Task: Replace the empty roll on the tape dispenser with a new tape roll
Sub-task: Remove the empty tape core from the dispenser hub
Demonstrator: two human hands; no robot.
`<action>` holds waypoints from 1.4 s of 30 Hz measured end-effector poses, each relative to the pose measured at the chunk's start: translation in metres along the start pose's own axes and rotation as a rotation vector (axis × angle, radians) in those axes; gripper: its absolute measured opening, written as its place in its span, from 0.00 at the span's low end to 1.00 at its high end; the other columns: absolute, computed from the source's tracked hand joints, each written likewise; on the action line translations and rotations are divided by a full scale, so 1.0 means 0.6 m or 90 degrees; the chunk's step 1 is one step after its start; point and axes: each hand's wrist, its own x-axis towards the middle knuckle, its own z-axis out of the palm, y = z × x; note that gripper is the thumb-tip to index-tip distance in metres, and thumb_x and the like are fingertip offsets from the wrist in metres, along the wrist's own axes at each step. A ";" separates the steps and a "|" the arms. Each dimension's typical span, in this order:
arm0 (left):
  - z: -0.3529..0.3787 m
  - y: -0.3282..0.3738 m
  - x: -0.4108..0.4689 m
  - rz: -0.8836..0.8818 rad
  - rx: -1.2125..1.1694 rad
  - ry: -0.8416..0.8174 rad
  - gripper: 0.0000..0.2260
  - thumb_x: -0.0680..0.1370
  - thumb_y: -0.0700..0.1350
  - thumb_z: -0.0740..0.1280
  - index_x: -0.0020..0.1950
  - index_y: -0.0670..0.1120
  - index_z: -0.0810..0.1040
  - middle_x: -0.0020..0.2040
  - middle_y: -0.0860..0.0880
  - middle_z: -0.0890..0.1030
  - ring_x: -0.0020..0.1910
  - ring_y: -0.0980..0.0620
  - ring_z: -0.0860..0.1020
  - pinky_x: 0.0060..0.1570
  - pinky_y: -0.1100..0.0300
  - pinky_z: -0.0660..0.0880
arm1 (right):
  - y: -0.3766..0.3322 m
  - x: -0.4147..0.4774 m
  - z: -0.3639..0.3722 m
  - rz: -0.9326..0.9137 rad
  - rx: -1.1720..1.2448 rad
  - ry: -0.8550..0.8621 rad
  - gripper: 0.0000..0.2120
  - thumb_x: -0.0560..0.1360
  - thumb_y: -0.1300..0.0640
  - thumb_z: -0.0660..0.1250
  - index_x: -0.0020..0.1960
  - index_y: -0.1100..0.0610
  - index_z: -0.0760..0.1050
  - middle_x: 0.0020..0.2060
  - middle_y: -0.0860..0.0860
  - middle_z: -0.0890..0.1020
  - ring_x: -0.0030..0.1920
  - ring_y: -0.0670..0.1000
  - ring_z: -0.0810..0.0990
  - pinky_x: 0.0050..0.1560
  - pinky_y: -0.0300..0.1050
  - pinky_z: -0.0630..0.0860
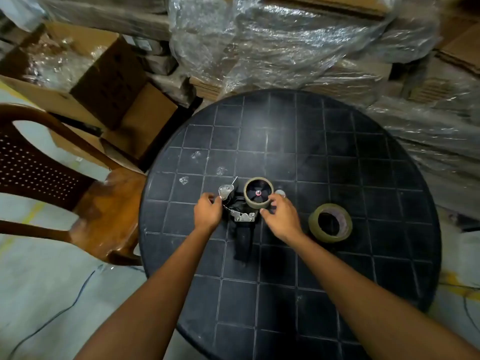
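Cardboard-brown core (pixel 258 192), thin-walled and tape-free by the look of it, sits on the dispenser (pixel 240 211) spindle, so my read is the swap hasn't started. Dispenser lies flat near the table (pixel 363 157) middle, slightly toward your near edge, handle pointing at you, which leaves the spool face up for a straight lift-off.

Your right hand (pixel 281 216) is curled around the core's right rim, fingertips touching it. Looks like a loose grasp, not a clench; can't confirm it's actually gripping.

Your left hand (pixel 209 210) is pinched at the metal blade end on the dispenser's left, probably bracing the body so it doesn't drag when the core comes off.

New tape roll (pixel 330 222) lies flat just right of your right hand, apart from it and within easy reach.

Small silvery disc (pixel 280 193) sits just beyond your right hand; can't identify it.

No readable brand, label or writing anywhere.
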 end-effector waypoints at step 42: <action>-0.002 -0.068 0.067 -0.060 -0.136 -0.079 0.15 0.70 0.51 0.72 0.47 0.42 0.75 0.38 0.48 0.78 0.40 0.48 0.76 0.42 0.56 0.70 | -0.017 0.000 0.095 0.240 0.121 0.271 0.28 0.76 0.38 0.64 0.68 0.56 0.69 0.63 0.56 0.76 0.58 0.57 0.78 0.52 0.49 0.74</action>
